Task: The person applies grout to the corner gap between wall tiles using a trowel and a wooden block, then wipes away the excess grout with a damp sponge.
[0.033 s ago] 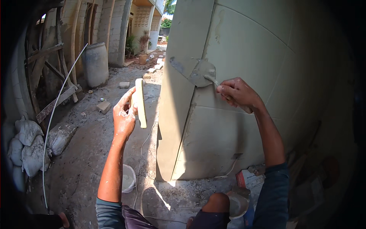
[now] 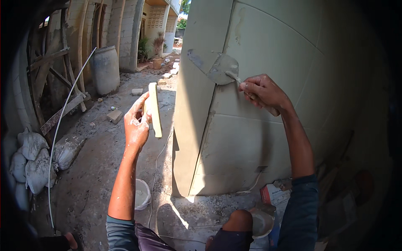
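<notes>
My right hand [image 2: 264,94] is closed on the handle of a trowel. The trowel's grey blade [image 2: 225,69], smeared with mortar, lies across the corner of the tiled wall [image 2: 247,142], over the dark seam between its two faces. A bluish-grey patch [image 2: 195,60] stretches left from the blade; I cannot tell whether it is blade or shadow. At the left, clear of the wall, my left hand [image 2: 137,125] grips a pale yellow flat rectangular float [image 2: 155,109], seen nearly edge-on. The fingers sit behind it, so its grip is mostly hidden. Whitish smears mark this hand.
Below my left forearm stands a white bucket [image 2: 142,193]; a bowl [image 2: 261,221] is beside my knee. A thin cable [image 2: 155,167] runs along the ground. Filled sacks [image 2: 39,167], a long pale rod [image 2: 63,108] and a large drum [image 2: 105,70] are at left. Loose blocks [image 2: 137,91] lie farther off.
The trowel and my right hand have moved a little up the wall's corner. My left hand still holds the float, which sits slightly higher in view.
</notes>
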`<state>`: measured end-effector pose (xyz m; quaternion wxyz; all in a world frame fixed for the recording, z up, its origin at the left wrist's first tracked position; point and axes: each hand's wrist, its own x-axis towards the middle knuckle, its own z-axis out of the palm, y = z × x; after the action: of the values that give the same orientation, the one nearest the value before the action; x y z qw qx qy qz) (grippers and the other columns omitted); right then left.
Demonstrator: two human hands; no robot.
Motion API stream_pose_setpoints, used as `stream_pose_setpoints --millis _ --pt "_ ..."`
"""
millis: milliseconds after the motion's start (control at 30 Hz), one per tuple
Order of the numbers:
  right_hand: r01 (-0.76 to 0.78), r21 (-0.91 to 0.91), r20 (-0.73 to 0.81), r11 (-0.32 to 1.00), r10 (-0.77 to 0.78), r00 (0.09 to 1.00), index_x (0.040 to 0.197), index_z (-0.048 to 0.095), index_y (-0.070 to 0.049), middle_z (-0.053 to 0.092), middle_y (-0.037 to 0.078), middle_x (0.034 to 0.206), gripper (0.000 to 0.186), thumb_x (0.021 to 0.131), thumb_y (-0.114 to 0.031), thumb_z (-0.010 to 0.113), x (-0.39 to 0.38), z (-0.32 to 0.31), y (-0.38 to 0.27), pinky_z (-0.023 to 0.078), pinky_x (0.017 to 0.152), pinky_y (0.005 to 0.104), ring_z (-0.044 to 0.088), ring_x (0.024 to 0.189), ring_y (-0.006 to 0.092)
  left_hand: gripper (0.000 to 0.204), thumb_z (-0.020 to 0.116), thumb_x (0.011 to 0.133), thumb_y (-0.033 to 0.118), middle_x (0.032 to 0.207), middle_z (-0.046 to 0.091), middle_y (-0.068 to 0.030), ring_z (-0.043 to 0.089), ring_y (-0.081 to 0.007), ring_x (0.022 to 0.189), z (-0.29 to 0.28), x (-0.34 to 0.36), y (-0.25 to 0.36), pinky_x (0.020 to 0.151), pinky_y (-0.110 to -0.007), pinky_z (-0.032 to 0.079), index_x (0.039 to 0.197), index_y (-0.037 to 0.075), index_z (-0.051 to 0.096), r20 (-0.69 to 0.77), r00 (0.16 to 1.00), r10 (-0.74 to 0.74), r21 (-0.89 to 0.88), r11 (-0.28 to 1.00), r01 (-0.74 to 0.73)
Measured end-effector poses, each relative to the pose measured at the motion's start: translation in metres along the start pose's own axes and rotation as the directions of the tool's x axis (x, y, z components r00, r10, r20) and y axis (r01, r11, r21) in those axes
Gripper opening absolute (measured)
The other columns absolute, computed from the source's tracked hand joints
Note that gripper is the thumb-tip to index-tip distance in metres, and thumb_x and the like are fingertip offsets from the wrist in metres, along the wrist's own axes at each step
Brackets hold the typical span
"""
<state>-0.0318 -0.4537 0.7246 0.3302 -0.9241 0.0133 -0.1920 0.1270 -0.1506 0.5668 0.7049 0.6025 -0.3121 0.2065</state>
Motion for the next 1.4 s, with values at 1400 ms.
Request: stream_pose_setpoints --millis 1400 --pt "-0.094 0.766 0.110 0.636 0.015 0.994 0.098 0.065 0.006 0.057 0.003 0.069 0.032 0.099 -0.025 0.057 -0.157 0.115 0.197 0.043 0.049 0.0228 0.051 0.056 0.0062 0.037 0.073 0.082 0.005 0.091 0.061 -0.0116 0.063 -0.0214 0.077 0.115 -0.112 -0.093 0.072 -0.032 0.052 0.116 0.000 0.059 -0.050 0.929 0.366 0.708 0.670 -0.225"
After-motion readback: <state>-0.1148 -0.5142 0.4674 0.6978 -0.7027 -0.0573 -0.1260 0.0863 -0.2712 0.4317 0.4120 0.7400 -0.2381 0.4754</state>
